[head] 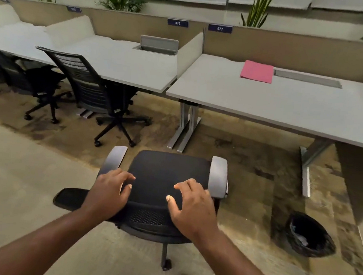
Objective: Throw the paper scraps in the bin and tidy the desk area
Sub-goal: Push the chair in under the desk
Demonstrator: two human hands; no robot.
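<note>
A black mesh office chair (166, 171) with grey armrests stands in front of me, its seat facing the grey desk (268, 105). My left hand (110, 192) and my right hand (192, 202) both rest on the top of its backrest, fingers spread and curled over the edge. A pink folder (257, 71) lies at the back of the desk. A black bin (309, 235) with a dark liner and some paper scraps inside sits on the floor to the right, near the desk's side panel.
Two more black chairs (96, 89) stand at the neighbouring desk (121, 62) on the left. Beige dividers and plants line the back. Desk legs (185, 126) stand ahead of the chair. Carpeted floor lies open to the left.
</note>
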